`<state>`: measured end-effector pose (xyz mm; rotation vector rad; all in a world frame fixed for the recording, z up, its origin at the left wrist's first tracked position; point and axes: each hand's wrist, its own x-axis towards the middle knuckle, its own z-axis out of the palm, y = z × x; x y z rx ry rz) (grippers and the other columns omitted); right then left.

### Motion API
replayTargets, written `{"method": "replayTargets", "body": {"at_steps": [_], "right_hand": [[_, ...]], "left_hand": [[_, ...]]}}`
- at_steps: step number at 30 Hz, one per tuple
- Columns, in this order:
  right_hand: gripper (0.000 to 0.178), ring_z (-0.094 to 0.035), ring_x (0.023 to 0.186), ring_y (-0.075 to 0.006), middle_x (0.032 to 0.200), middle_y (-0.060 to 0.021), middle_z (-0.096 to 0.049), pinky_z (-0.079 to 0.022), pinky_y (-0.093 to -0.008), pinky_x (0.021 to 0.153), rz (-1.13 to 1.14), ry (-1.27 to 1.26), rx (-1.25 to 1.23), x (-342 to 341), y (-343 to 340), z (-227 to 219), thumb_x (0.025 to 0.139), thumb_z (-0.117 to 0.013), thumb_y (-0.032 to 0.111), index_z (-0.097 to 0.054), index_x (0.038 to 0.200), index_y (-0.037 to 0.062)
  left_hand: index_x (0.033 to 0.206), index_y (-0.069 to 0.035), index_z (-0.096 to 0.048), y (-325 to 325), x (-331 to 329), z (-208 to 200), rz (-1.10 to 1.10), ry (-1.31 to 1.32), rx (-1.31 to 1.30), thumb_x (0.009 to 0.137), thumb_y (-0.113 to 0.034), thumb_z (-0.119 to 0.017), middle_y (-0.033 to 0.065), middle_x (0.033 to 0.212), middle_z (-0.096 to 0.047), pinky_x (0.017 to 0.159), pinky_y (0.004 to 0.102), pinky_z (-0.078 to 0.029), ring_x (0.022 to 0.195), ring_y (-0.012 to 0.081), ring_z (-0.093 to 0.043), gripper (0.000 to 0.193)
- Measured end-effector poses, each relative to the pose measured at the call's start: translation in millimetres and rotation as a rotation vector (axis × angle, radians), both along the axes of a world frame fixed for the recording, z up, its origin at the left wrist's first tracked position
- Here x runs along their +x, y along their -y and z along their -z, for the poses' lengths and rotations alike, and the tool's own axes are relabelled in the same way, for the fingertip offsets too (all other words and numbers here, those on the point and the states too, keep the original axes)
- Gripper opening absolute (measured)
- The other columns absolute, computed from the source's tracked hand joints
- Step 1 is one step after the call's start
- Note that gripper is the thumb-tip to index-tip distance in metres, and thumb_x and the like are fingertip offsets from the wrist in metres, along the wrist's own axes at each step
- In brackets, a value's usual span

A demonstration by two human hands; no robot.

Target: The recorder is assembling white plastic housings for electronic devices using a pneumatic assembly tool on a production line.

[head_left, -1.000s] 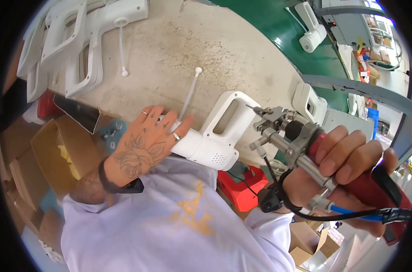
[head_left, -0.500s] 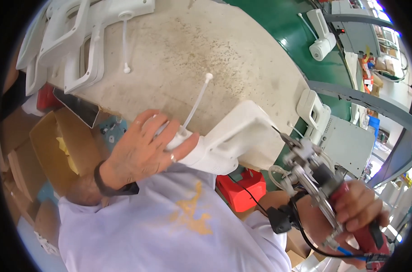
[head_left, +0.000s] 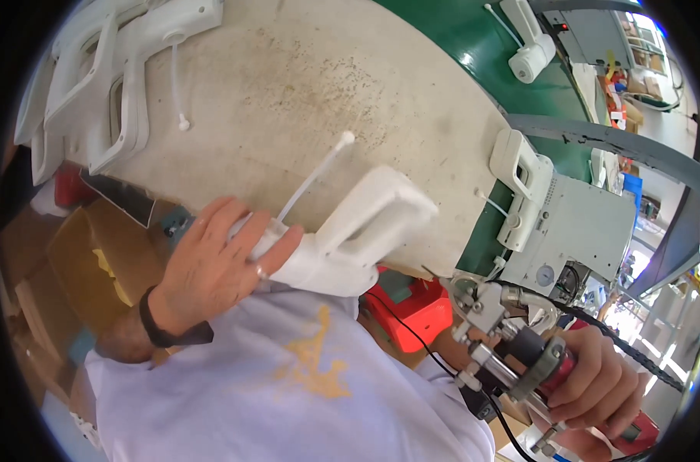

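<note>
My left hand (head_left: 219, 266) is closed over the narrow end of a white plastic housing (head_left: 331, 266) with a loop handle, at the near edge of the worktop. A thin white rod (head_left: 315, 175) with a rounded tip sticks up from the housing, beside my fingers. At the lower right, my right hand (head_left: 600, 385) grips a red and black power screwdriver (head_left: 512, 346) with a metal head, hose and cable. Its thin tip points up and left, just below and apart from the loop handle. My palm hides part of the screwdriver's body.
Several similar white housings (head_left: 134, 100) are piled on the pale worktop (head_left: 281, 146) at the upper left. Another housing (head_left: 512, 169) stands at the right beside a grey metal box (head_left: 577, 239). A red bin (head_left: 411, 312) sits below the worktop edge; an open cardboard box (head_left: 80, 262) is at left.
The screwdriver has come down toward me, its tip dropping from beside the loop handle to below it. The view has shifted; my left hand keeps its hold on the housing.
</note>
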<state>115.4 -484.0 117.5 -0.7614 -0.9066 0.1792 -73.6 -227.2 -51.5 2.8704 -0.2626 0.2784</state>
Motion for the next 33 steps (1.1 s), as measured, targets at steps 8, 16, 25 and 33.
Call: {"method": "replayTargets", "body": {"at_steps": [8,16,25,33], "right_hand": [[0.050,-0.051,0.056,-0.0123,0.069,-0.0015,-0.052,-0.039,-0.0245,0.051,0.157,0.094,-0.239,-3,-34,31,0.083,-0.079,0.050,-0.054,0.095,0.0083],[0.083,-0.049,0.062,-0.0137,0.075,-0.0030,-0.050,-0.038,-0.0282,0.054,0.102,0.142,-0.236,3,-42,42,0.085,-0.068,0.065,-0.052,0.128,-0.0047],[0.091,-0.050,0.062,-0.0166,0.077,-0.0042,-0.050,-0.038,-0.0298,0.054,0.024,0.201,-0.291,15,-54,61,0.085,-0.062,0.071,-0.049,0.136,-0.0030],[0.082,-0.051,0.058,-0.0195,0.075,-0.0076,-0.052,-0.040,-0.0325,0.052,0.029,0.098,-0.298,14,-63,78,0.086,-0.062,0.071,-0.052,0.123,-0.0015]], "left_hand": [[0.138,-0.016,-0.054,14,56,24,-0.004,-0.232,-0.163,0.069,-0.029,-0.081,0.0095,0.120,-0.054,0.097,0.0459,-0.045,0.114,0.0300,-0.052,0.076],[0.143,-0.017,-0.050,18,67,28,-0.025,-0.197,-0.192,0.071,-0.033,-0.081,0.0078,0.123,-0.053,0.094,0.0463,-0.048,0.115,0.0287,-0.052,0.081],[0.146,-0.017,-0.048,16,70,27,-0.018,-0.244,-0.184,0.071,-0.033,-0.081,0.0076,0.124,-0.052,0.094,0.0453,-0.048,0.114,0.0295,-0.051,0.083],[0.146,-0.018,-0.047,15,69,31,-0.005,-0.228,-0.191,0.071,-0.032,-0.081,0.0079,0.125,-0.052,0.094,0.0453,-0.048,0.114,0.0299,-0.051,0.083]]}}
